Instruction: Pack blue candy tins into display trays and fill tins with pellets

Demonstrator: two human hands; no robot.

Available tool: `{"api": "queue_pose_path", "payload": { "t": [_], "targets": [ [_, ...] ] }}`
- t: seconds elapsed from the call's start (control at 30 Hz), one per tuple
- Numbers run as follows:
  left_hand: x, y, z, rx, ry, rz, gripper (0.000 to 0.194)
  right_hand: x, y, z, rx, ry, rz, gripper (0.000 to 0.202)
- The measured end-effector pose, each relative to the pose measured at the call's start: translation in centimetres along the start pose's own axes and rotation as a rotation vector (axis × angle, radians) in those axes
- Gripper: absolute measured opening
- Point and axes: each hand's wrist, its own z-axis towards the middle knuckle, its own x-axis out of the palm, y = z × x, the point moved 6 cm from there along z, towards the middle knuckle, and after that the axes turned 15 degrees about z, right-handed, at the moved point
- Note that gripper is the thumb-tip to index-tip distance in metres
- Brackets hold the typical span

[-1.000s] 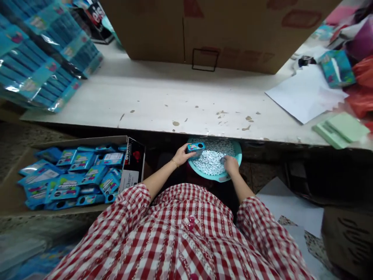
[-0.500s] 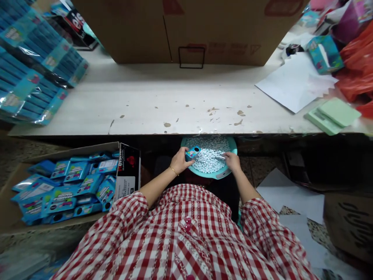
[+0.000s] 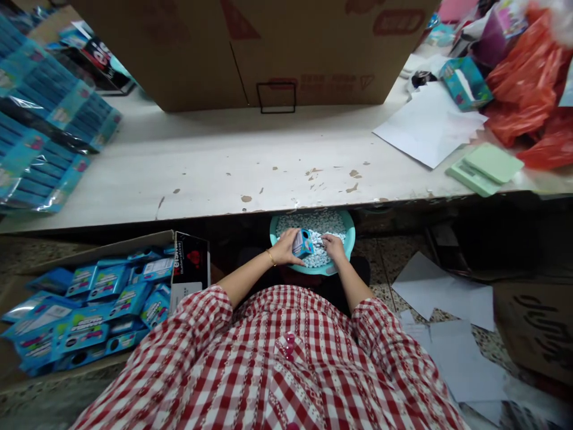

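Small blue box (image 3: pixel 303 243) tilted in the closed left-hand grip (image 3: pixel 285 248), right hand (image 3: pixel 333 247) just beside, over the pellet basin (image 3: pixel 350 239)

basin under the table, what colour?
Teal basin, filled with small white pieces; shows in the head view.

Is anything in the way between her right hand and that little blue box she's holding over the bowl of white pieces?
Nothing visible is. The right hand sits right beside the small blue box, which the left hand holds over the teal bowl of white pieces. Whether the fingers touch the box cannot be told.
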Motion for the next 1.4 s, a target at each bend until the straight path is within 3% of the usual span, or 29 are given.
{"api": "queue_pose_path", "payload": {
  "t": [0.2, 0.37, 0.5, 0.7, 0.87, 0.93, 1.0, 1.1, 1.23, 1.3, 1.4],
  "targets": [
    [-2.1, 2.5, -1.8, -0.237, -0.246, -0.102, 0.112, -2.3, 1.1, -0.5, 0.081, -0.010, 0.229, 0.026],
    [-2.7, 1.7, -0.9, -0.174, -0.360, 0.047, 0.106, -6.1, 4.2, -1.2, 0.062, -0.013, 0.323, 0.039],
    [-2.5, 0.8, -0.2, -0.156, -0.365, 0.137, 0.103, -7.3, 7.6, -1.5, 0.026, 0.063, 0.305, 0.040],
    [-2.1, -0.3, 0.2, -0.158, -0.356, 0.246, 0.100, -6.6, 13.4, -1.6, -0.105, 0.181, -0.210, 0.026],
    [-0.9, -1.0, 0.5, -0.135, -0.344, 0.280, 0.098, -3.6, 18.4, -2.8, -0.242, 0.296, -0.764, 0.030],
    [-0.7, -1.1, 0.5, -0.117, -0.362, 0.272, 0.097, -3.0, 19.9, -3.5, -0.233, 0.309, -0.883, 0.034],
    [-0.8, -1.0, 0.4, -0.099, -0.388, 0.251, 0.096, -3.7, 20.8, -4.2, -0.228, 0.293, -0.925, 0.036],
    [-1.3, -0.5, 0.0, -0.049, -0.432, 0.192, 0.095, -6.9, 19.9, -4.7, -0.240, 0.235, -0.868, 0.036],
    [-1.5, 1.1, -0.6, -0.086, -0.454, 0.055, 0.094, -10.4, 13.0, -4.2, -0.079, 0.142, -0.768, 0.033],
    [-1.0, 1.8, -0.5, -0.121, -0.433, -0.008, 0.094, -9.7, 8.8, -3.7, 0.040, 0.071, -0.681, 0.033],
    [-0.1, 2.3, 0.0, -0.127, -0.405, -0.061, 0.095, -5.6, 4.3, -2.8, 0.104, -0.015, -0.418, 0.035]
  ]
}}
